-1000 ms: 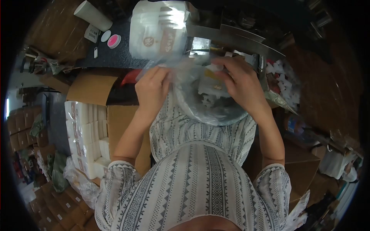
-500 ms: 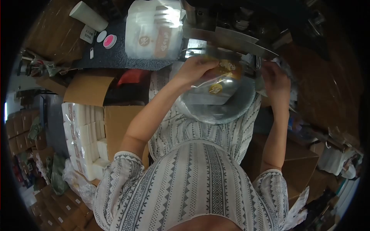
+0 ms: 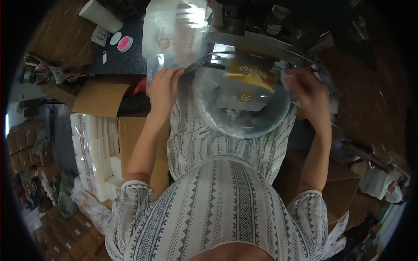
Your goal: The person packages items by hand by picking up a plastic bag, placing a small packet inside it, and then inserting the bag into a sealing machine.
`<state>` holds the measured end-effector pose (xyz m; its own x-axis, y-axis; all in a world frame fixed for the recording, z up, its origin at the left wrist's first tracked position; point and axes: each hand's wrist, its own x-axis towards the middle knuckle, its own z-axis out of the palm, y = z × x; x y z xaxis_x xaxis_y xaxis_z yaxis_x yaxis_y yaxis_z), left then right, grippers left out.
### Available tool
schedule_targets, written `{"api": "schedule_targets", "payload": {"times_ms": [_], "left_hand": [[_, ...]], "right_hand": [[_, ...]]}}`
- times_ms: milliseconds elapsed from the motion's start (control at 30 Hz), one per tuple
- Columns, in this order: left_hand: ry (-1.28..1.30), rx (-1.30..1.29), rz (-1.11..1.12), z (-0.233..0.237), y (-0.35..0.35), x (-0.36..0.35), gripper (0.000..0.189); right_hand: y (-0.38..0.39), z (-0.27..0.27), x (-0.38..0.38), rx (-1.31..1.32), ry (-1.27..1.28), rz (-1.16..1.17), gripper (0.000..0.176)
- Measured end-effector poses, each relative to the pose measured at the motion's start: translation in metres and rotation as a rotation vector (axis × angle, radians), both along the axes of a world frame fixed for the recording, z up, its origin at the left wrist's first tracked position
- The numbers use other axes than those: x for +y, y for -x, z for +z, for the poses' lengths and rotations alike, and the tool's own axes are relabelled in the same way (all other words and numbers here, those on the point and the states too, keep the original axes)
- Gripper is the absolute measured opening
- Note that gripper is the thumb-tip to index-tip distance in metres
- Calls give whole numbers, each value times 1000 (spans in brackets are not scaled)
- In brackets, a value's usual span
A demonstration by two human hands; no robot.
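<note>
Left grip (image 3: pixel 163 85) clamps the edge of the clear bag (image 3: pixel 174 45), best kept taut and close to the basin (image 3: pixel 261 128) right of it; right grip (image 3: pixel 305 90) is blurred, closure indeterminable.

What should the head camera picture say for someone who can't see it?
Seen from above, a person in a patterned dress grips a clear plastic bag with the left hand while the blurred right hand hovers beside a bag-lined basin holding a yellow-labelled packet. A cardboard box of white packs stands at left.
</note>
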<state>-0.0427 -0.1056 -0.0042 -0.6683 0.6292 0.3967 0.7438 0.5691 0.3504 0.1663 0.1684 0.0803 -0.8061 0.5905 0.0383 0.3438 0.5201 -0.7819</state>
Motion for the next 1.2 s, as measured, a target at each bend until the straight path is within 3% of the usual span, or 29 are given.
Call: {"api": "schedule_targets", "payload": {"times_ms": [67, 100, 167, 300, 367, 433, 467, 500, 533, 633, 667, 767, 833, 867, 933, 967, 1033, 1100, 1167, 1200], "left_hand": [[-113, 19, 19, 19, -23, 7, 6], [-114, 22, 21, 26, -31, 9, 6], [-173, 42, -30, 37, -45, 14, 6], [-168, -71, -224, 45, -59, 26, 6], [-130, -362, -374, 36, -65, 38, 8], [-146, -398, -453, 26, -62, 59, 12], [-108, -797, -351, 24, -60, 70, 16], [-63, -1192, -233, 22, -58, 80, 21], [-65, -1191, -233, 20, -54, 92, 21], [-535, -1616, -164, 17, -44, 117, 31], [-532, -1620, -165, 15, -41, 120, 31], [-416, -1557, -189, 8, -35, 117, 31], [-163, -1158, -190, 8, -25, 105, 36], [-165, -1150, -189, 8, -10, 97, 36], [-296, -45, -71, 2, 21, 71, 44], [-290, -48, -73, -10, 25, 56, 44], [142, 399, -32, -29, 25, 34, 48], [104, 282, -56, -24, 22, 17, 40], [69, 156, -82, -12, 8, 6, 32], [15, 51, -1, -5, 0, 3, 24]], "right_hand": [[19, -3, -26, 152, 27, 286, 20], [27, -5, -34, 155, 26, 288, 20], [41, -11, -45, 308, -273, 433, 22], [40, -2, -47, 247, -239, 535, 25], [34, -2, -40, 19, 43, 436, 24], [30, -17, -30, 104, 115, 297, 23], [28, -22, -23, 191, 189, 163, 21], [23, -20, -18, 192, 185, 163, 21], [16, -19, -12, 153, 83, 110, 21], [-5, -17, 5, 41, -144, 31, 23], [-11, -17, 11, -29, -272, 12, 27], [-5, -25, 36, -260, -439, -199, 23], [-11, -66, 68, -258, -536, -106, 23], [-11, -80, 77, -246, -639, -11, 24], [-8, -67, 70, -282, -594, -17, 24], [-10, -58, 63, -324, -549, -29, 25], [-11, -38, 51, -352, -465, -66, 25], [-13, -20, 37, -380, -377, -105, 25], [-16, -10, 21, -78, -64, -80, 19], [-10, -9, 10, -82, -64, -79, 19]]}}
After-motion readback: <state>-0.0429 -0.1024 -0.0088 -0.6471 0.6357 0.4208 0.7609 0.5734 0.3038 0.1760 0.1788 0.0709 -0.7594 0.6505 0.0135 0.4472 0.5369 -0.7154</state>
